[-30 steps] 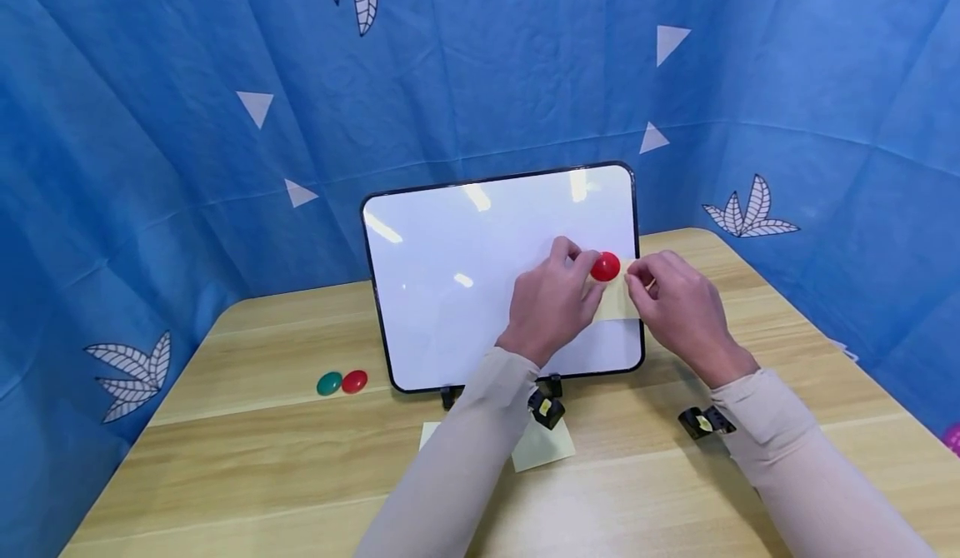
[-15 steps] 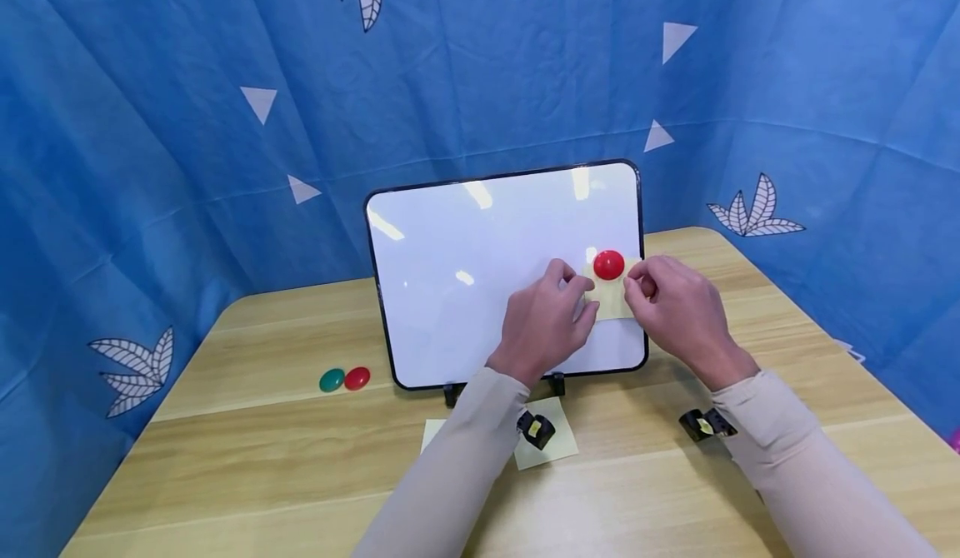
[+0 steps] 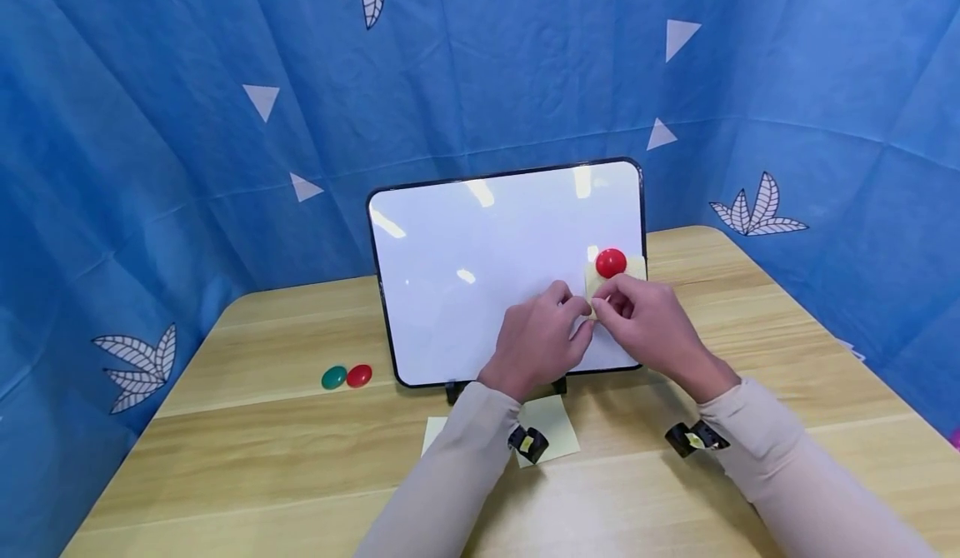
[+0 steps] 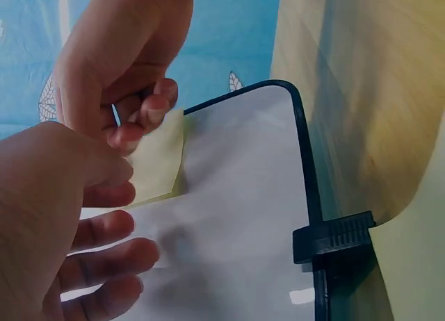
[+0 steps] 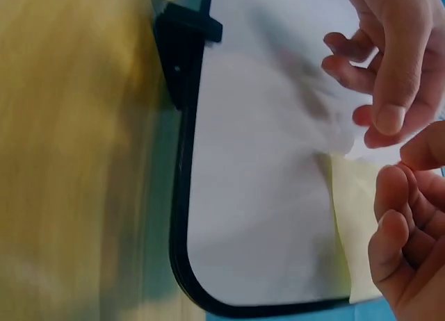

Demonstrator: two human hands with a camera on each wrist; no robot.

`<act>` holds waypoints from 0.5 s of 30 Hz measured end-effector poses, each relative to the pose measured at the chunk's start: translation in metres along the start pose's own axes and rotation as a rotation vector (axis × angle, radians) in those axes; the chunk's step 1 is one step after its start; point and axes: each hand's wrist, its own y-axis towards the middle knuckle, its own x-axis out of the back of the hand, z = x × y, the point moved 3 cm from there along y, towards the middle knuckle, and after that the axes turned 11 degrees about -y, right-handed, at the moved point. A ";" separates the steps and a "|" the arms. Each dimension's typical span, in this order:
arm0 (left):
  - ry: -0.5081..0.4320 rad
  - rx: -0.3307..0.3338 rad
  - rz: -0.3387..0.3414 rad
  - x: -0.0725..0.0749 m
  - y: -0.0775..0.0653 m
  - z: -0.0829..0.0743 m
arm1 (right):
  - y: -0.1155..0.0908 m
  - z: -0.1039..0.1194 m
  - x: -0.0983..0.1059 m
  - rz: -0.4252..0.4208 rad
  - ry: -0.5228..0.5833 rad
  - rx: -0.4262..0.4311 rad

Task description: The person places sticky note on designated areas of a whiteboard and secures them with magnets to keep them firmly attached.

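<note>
A pale yellow sticky note (image 3: pixel 637 268) is on the right part of the whiteboard (image 3: pixel 465 291), with a round red magnet (image 3: pixel 611 263) over its upper part. My right hand (image 3: pixel 651 325) is in front of the note's lower part, thumb and fingertips drawn together near its left edge; I cannot tell if paper is between them. Left of it, my left hand (image 3: pixel 534 341) has loosely bent fingers, and a gap shows between thumb and fingertips at the note's lower left. In the right wrist view the note's lower edge (image 5: pixel 341 224) bends slightly off the board.
Green (image 3: pixel 333 377) and red (image 3: pixel 359 376) magnets lie side by side on the wooden table (image 3: pixel 262 450), left of the board. More sticky notes (image 3: pixel 549 429) lie before it, partly behind the left arm. Black feet (image 4: pixel 334 237) support the board; a blue curtain (image 3: pixel 480 67) hangs behind.
My left hand has come away from the magnet and moved down. The right hand has shifted from the note's right side to its lower left, near the left hand.
</note>
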 end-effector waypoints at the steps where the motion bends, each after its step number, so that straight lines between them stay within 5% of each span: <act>1: -0.001 0.000 0.005 0.000 -0.002 0.000 | 0.000 0.002 -0.002 0.017 0.010 0.003; 15: 0.001 0.015 0.028 0.001 -0.030 0.012 | -0.007 0.016 -0.018 0.191 0.071 0.060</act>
